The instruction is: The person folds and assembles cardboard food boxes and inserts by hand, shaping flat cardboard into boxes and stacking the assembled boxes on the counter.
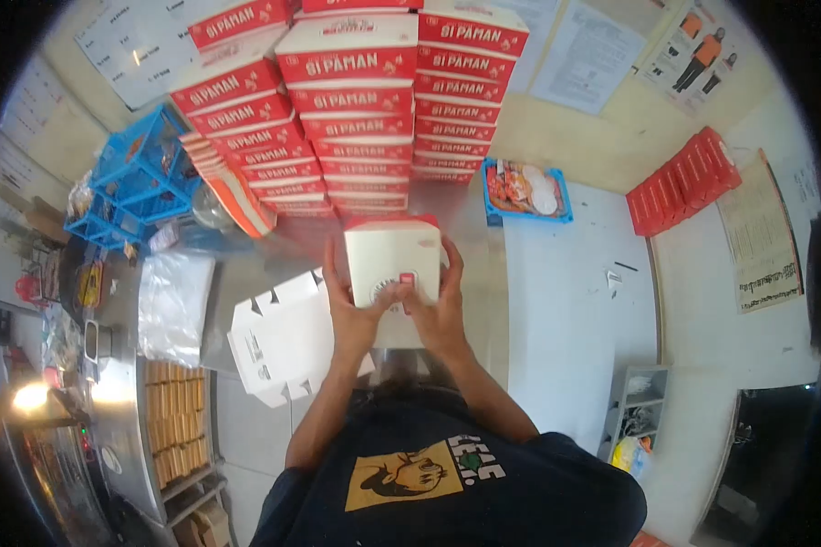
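Observation:
Between my two hands is a folded white food box (392,252) with red on its far side and a small printed mark on top. My left hand (351,305) grips its left side, fingers along the edge and thumb on the top. On the opposite side my right hand (438,305) holds it the same way, its thumb near the other on the printed mark. A flat, unfolded white box blank (283,337) lies on the metal table to the left, partly behind my left forearm. Tall stacks of red and white boxes (356,123) rise beyond my hands.
Blue plastic baskets (141,169) and a clear plastic bag pile (175,305) are at the left. A blue tray (527,190) with packets stands at the back right, beside a white surface (566,301). More red boxes (682,182) lean by the right wall.

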Demonstrator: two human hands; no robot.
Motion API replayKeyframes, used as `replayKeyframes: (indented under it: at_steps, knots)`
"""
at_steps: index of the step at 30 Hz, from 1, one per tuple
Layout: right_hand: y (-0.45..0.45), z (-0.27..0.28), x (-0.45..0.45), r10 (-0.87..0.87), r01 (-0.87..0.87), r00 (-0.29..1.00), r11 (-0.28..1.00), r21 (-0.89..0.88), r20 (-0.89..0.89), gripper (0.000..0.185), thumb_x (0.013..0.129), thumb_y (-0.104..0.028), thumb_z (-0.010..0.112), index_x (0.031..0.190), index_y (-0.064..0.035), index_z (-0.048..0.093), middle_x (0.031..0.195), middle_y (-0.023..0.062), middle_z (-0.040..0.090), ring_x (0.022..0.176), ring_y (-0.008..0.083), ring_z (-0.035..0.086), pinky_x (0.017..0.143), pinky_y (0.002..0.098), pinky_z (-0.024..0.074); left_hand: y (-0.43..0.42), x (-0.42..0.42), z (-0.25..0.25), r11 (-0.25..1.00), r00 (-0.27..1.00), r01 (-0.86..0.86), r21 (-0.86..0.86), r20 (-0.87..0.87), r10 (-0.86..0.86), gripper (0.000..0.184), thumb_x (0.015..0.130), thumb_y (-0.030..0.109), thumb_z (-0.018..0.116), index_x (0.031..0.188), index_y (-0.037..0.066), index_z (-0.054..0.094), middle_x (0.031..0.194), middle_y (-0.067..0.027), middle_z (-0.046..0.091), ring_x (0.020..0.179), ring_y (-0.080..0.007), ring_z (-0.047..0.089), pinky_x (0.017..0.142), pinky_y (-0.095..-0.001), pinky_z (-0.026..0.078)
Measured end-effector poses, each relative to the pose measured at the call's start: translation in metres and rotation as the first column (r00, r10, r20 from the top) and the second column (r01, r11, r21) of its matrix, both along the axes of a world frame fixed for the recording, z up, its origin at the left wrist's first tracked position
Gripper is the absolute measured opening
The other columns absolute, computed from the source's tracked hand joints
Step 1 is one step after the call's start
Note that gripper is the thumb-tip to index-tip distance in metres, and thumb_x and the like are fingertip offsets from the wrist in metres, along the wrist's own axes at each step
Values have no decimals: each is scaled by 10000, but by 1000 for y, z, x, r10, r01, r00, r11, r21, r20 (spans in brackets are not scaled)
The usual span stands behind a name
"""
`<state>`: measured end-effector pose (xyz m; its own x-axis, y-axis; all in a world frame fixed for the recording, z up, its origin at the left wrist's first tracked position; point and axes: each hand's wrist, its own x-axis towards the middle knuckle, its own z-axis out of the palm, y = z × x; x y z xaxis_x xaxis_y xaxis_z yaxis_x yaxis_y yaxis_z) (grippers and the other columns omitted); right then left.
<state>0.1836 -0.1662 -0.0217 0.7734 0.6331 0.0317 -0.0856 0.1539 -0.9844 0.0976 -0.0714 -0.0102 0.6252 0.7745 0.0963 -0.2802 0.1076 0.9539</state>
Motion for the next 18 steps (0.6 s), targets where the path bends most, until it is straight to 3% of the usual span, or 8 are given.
replayKeyframes:
  at_steps: [4, 7, 9, 11, 13, 15, 17, 18]
  knots:
    - [-4, 18, 32, 41, -49, 989, 998, 50, 141, 817, 922, -215, 721, 1535, -17, 217, 1243, 162, 576, 997, 259, 636, 926, 387, 507, 22, -1, 9, 970, 990, 38, 241, -138, -4, 912, 787, 4, 812, 1539, 47, 297, 1311, -153, 586, 1084, -244, 657, 924, -350, 548]
    - [-10, 35, 98, 155, -164, 850, 986, -28, 504, 733, 899, -287, 744, 1466, 8, 386, 1219, 171, 618, 1007, 280, 649, 935, 401, 505, 39, -11, 64, 907, 911, 325, 268, -347, -224, 896, 696, 53, 879, 1487, 76, 457, 1286, -129, 590, 1160, -227, 608, 965, -344, 503]
    - [-14, 101, 103, 442, -312, 702, 896, -316, 558, 617, 895, -333, 762, 1354, 16, 543, 1153, 90, 658, 1054, 199, 619, 925, 357, 490, 43, -9, 75, 852, 939, 265, 451, -323, -121, 898, 699, 56, 876, 1490, 85, 451, 1238, -134, 596, 1143, -241, 606, 964, -351, 496]
    - [-7, 121, 133, 209, -64, 614, 974, -216, 761, 506, 871, -269, 777, 1247, 31, 619, 1062, 94, 688, 1023, 173, 624, 918, 349, 492, 52, -10, 73, 758, 963, 185, 626, -269, -13, 901, 703, 58, 873, 1494, 94, 445, 1190, -139, 602, 1126, -255, 604, 964, -358, 488]
    - [-3, 161, 177, -182, 188, 786, 981, 52, 591, 406, 945, -320, 664, 1145, 33, 668, 989, 76, 700, 907, 126, 624, 824, 317, 511, 70, -21, 30, 734, 982, -23, 679, -124, 146, 908, 692, 180, 899, 1480, 99, 455, 1177, -152, 584, 1109, -305, 585, 936, -406, 489]
    - [0, 195, 259, -380, 355, 797, 923, 146, 469, 499, 975, -447, 570, 1032, 36, 685, 856, 68, 684, 768, 129, 626, 736, 331, 522, 82, -55, -29, 730, 708, 448, 517, -704, 64, 963, 671, 390, 898, 1479, 118, 451, 1280, -174, 532, 1203, -337, 530, 951, -464, 475]
    - [15, 219, 325, -396, 340, 849, 916, 211, 350, 535, 971, -485, 557, 994, 33, 685, 823, 65, 675, 727, 136, 625, 699, 343, 528, 83, -108, -170, 358, 211, 869, 343, -909, 358, 1162, 582, 718, 816, 1523, 179, 397, 1424, -193, 442, 1327, -441, 393, 1014, -617, 398]
    - [29, 223, 356, -414, 391, 848, 910, 137, 331, 593, 959, -515, 558, 976, 65, 679, 811, 106, 680, 682, 153, 635, 640, 310, 532, 71, -127, -175, 298, 38, 946, 128, -957, 289, 1164, 555, 764, 802, 1517, 235, 417, 1464, -182, 413, 1324, -470, 378, 1004, -655, 383]
